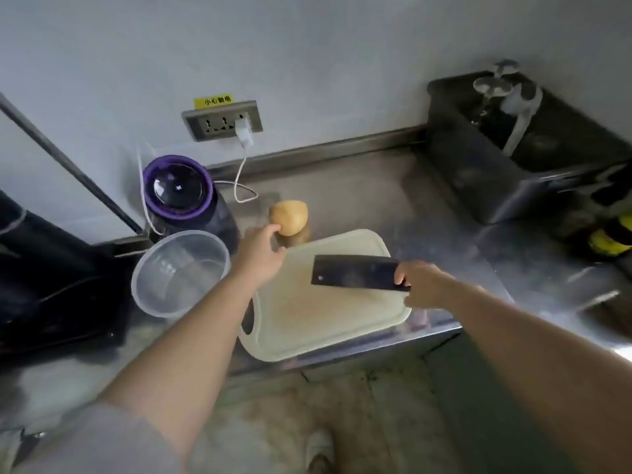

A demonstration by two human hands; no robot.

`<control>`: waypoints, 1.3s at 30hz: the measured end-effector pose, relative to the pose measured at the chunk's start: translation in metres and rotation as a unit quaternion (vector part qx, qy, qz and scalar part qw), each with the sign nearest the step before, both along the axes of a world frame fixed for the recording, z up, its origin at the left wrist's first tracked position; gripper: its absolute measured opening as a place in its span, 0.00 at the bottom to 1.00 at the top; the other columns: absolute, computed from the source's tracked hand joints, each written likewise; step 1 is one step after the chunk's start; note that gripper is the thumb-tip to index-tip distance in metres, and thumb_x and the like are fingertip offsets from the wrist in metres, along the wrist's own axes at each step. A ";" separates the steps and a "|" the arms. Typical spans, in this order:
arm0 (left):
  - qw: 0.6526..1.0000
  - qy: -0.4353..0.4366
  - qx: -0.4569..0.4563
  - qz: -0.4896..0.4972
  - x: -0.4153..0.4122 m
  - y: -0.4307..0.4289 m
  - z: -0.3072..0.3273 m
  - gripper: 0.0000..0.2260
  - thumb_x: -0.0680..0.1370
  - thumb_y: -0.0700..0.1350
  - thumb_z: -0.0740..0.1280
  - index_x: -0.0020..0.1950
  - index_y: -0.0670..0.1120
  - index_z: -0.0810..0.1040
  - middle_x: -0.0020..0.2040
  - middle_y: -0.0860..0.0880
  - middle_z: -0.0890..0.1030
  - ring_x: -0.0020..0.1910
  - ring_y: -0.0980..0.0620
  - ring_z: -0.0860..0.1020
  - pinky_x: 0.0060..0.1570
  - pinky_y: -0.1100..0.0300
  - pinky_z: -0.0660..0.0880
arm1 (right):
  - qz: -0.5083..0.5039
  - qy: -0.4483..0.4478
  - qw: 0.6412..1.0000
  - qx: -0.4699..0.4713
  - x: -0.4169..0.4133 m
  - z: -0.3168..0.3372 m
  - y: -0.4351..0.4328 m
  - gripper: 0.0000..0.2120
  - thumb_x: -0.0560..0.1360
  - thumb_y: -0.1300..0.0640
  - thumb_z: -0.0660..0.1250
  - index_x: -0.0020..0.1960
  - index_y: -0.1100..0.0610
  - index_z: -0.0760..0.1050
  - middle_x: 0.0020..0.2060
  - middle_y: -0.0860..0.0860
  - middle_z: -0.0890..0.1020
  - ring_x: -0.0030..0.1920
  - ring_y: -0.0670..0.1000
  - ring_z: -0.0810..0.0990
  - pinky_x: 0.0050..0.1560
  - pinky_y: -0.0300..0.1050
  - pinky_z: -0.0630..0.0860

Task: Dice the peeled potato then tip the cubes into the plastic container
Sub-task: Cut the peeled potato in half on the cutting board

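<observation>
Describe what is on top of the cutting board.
No food lies on the cutting board. The cleaver, gripped by the right hand, covers a strip of it, so that part stays unseen.

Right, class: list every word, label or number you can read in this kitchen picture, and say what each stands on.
"小心触电": yellow sticker just above the socket panel.
Small lit mark on the purple appliance lid: too blurred to read.
Nothing else is readable.
</observation>
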State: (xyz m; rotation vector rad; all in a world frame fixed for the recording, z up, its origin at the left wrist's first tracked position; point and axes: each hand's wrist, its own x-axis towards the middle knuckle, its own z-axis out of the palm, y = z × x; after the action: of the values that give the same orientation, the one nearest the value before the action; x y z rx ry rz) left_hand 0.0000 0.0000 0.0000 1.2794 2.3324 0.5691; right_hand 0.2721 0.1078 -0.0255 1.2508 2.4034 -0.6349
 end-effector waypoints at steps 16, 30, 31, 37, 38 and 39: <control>0.973 0.174 -0.090 -0.125 -0.036 0.085 -0.049 0.33 0.76 0.44 0.68 0.75 0.59 0.55 0.75 0.46 0.47 0.66 0.36 0.65 0.58 0.46 0.69 | -0.038 0.028 0.998 -0.030 -0.013 -0.021 0.026 0.23 0.73 0.58 0.73 0.65 0.57 0.71 0.57 0.55 0.79 0.56 0.55 0.78 0.59 0.44 0.75; 0.978 0.174 -0.106 -0.053 -0.015 0.045 0.002 0.32 0.70 0.54 0.70 0.71 0.61 0.60 0.67 0.46 0.62 0.53 0.37 0.76 0.47 0.52 0.71 | -0.106 0.073 0.991 0.025 -0.014 0.012 0.019 0.14 0.72 0.55 0.66 0.55 0.52 0.65 0.38 0.48 0.77 0.38 0.51 0.77 0.39 0.47 0.77; 0.979 0.155 -0.122 -0.051 -0.008 0.035 0.008 0.32 0.69 0.56 0.70 0.71 0.62 0.60 0.67 0.46 0.63 0.54 0.38 0.76 0.49 0.52 0.71 | -0.131 0.091 0.987 0.019 -0.014 0.015 0.015 0.15 0.73 0.54 0.67 0.56 0.52 0.66 0.40 0.49 0.79 0.40 0.52 0.78 0.43 0.49 0.79; 0.976 0.053 -0.191 -0.088 0.049 -0.009 0.004 0.34 0.69 0.59 0.69 0.72 0.61 0.59 0.68 0.46 0.65 0.62 0.42 0.72 0.55 0.54 0.70 | -0.176 0.163 0.970 -0.026 -0.014 0.030 -0.015 0.14 0.78 0.51 0.64 0.62 0.53 0.68 0.44 0.50 0.79 0.37 0.49 0.77 0.34 0.40 0.72; 0.975 0.041 -0.199 -0.091 0.057 -0.012 0.000 0.34 0.69 0.58 0.69 0.73 0.60 0.59 0.69 0.46 0.64 0.62 0.42 0.73 0.53 0.54 0.70 | -0.174 0.159 0.971 -0.034 -0.014 0.030 -0.021 0.14 0.79 0.51 0.63 0.62 0.53 0.68 0.41 0.49 0.79 0.34 0.48 0.76 0.31 0.39 0.70; 0.975 0.037 -0.201 -0.091 0.062 -0.014 -0.003 0.35 0.70 0.58 0.69 0.74 0.59 0.58 0.69 0.46 0.63 0.62 0.42 0.73 0.52 0.55 0.70 | -0.170 0.156 0.972 -0.039 -0.013 0.029 -0.025 0.14 0.80 0.51 0.62 0.63 0.53 0.68 0.40 0.49 0.78 0.32 0.48 0.75 0.29 0.38 0.69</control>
State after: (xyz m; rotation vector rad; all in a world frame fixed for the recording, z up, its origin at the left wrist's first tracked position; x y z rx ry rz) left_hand 0.0623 -0.0142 -0.0031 1.3105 2.2059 -0.0124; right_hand 0.2586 0.0825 0.0036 1.6515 2.3888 -1.0875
